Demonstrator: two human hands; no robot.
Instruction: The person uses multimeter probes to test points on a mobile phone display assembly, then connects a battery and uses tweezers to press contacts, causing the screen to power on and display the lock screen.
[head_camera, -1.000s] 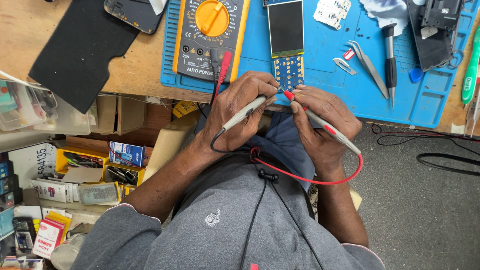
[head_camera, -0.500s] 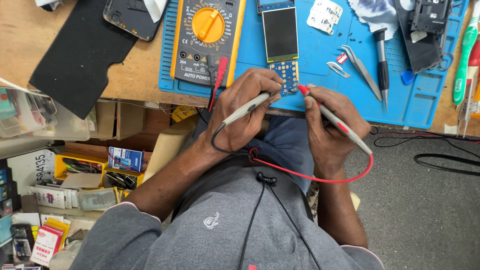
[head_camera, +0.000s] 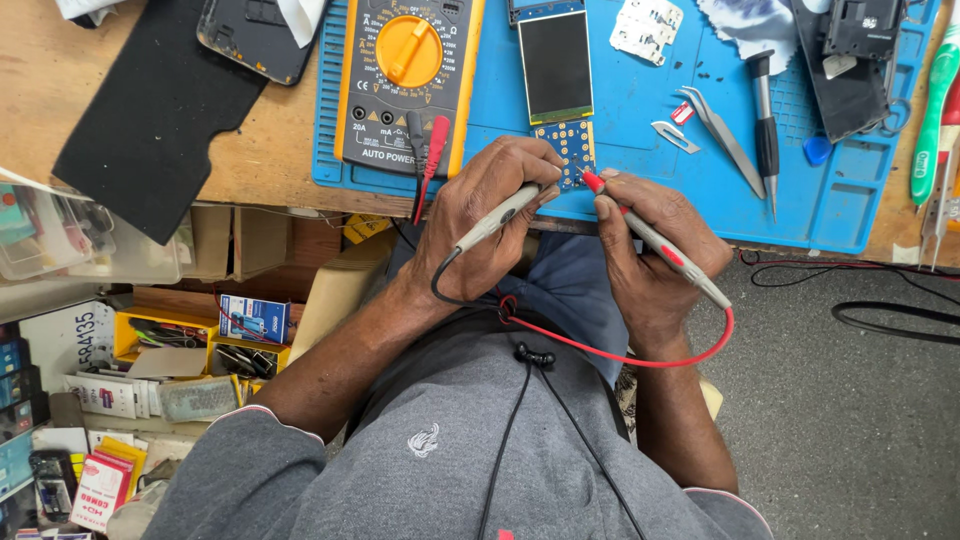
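My left hand grips a grey multimeter probe with a black lead, its tip at the small blue circuit board. My right hand grips a red-tipped probe with a red lead, its tip also touching that board. The board hangs below a dark phone screen lying on the blue work mat. A yellow multimeter sits on the mat to the left, with both leads plugged into it.
Tweezers, a screwdriver and a green-handled tool lie on the mat's right side. A black pad and a phone back rest on the wooden bench. Boxes and parts clutter the shelves below left.
The view shifted slightly. Both hands hold the probes in about the same place, with the tips staying on the small blue board.
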